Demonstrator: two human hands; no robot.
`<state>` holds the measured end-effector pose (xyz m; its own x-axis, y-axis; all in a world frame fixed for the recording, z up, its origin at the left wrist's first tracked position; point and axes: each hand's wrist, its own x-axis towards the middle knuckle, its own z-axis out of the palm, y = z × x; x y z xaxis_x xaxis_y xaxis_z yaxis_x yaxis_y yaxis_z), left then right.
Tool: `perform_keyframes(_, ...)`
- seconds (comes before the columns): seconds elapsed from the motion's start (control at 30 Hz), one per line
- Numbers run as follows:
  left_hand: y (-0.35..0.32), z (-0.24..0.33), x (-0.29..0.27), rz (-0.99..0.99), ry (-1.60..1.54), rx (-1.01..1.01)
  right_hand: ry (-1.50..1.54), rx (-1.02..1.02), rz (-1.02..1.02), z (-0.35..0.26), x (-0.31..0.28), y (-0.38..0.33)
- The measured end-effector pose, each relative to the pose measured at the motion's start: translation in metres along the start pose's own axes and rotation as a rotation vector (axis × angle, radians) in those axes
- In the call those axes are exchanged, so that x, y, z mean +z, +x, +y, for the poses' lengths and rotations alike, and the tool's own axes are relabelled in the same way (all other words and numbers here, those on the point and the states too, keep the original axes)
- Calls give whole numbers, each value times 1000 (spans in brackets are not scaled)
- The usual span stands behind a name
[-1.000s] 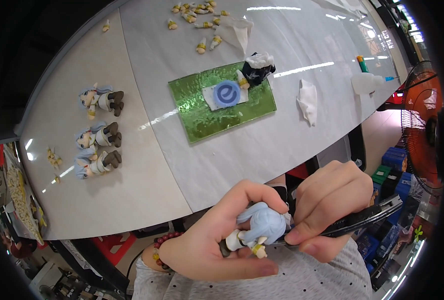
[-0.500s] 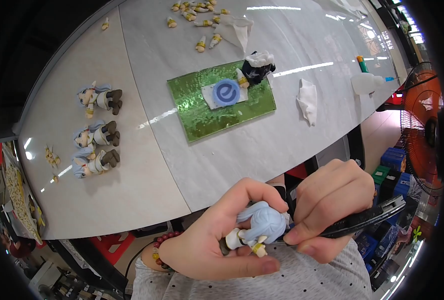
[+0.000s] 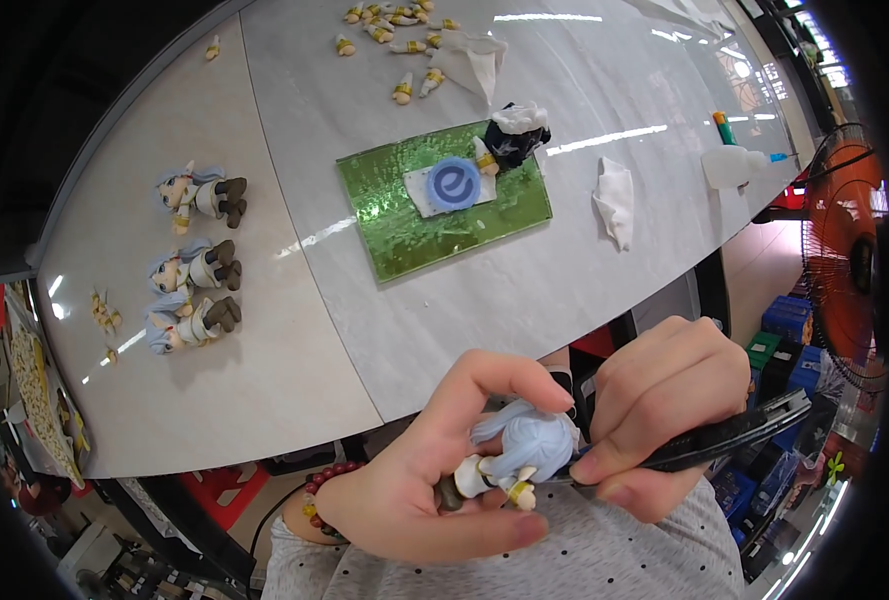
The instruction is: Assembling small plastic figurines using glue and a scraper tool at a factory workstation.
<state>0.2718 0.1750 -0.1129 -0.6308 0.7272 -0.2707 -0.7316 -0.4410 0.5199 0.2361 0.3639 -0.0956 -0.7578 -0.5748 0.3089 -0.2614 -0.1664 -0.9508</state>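
Note:
Above my lap, my left hand (image 3: 434,475) is curled around a small figurine (image 3: 535,448) with pale blue hair, a white outfit and brown boots. The figurine lies tilted, the back of its head toward me, one gold-cuffed arm sticking out near my thumb. Close on its right, my right hand (image 3: 669,420) grips a long black tool (image 3: 724,440) with a metal end pointing off to the right. The tool's other end runs toward the figurine's head; its tip is hidden, and I cannot tell the tool's exact kind.
Three similar figurines (image 3: 199,270) lie on the table's left. A green board (image 3: 394,240) bears a round blue piece (image 3: 454,184) and a black bundle (image 3: 516,140). Several small arms (image 3: 402,88) lie at the back. A white cloth (image 3: 615,205), a bottle (image 3: 729,167) and an orange fan (image 3: 844,250) are rightward.
My left index finger has lifted slightly off the figurine's head, and the figurine has shifted a little. My right hand is almost unmoved, still holding the black tool.

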Motion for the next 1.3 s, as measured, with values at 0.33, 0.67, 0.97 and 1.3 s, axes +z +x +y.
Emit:
perform_keyframes(0.33, 5, -3, -3, -60, 116, 118, 22, 10, 66, -8, -5, -9)
perform_keyframes(0.67, 4, 0, -4, -80, 164, 121, -29, 30, 118, -2, 3, -11)
perform_keyframes(0.97, 1, -5, -3, -27, -131, 148, 39, -289, 809, 0, 6, -19)
perform_keyframes(1.3, -5, -7, -9, -150, -114, 274, -1353, 293, 675, 32, -51, -5)
